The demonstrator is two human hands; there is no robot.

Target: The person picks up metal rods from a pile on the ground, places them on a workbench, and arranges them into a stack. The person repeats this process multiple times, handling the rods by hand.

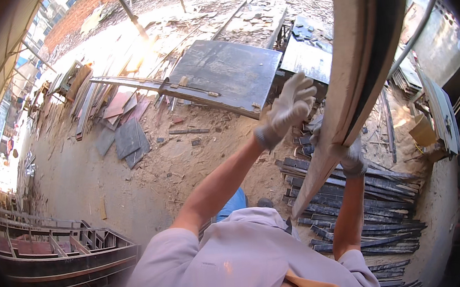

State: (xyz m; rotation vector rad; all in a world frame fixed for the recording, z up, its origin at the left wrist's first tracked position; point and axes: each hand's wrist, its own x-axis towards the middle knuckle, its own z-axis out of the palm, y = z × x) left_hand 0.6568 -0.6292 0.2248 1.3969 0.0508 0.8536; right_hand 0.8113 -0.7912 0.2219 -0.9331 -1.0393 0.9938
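A stack of long wooden boards, pale on one side and dark on another, rises at a tilt in front of me, its upper end passing out of the top of the view. My right hand, in a pale knitted glove, is closed around the lower part of the boards from the right. To their left, my gloved left hand is held up with its fingers spread and nothing in it. Below and beside the boards lies a pile of dark strips.
A low table with a large dark top stands ahead, a long strip along its near edge. Slabs and scraps litter the dusty ground to the left. Dark slatted frames are stacked at near left. A pole crosses at right.
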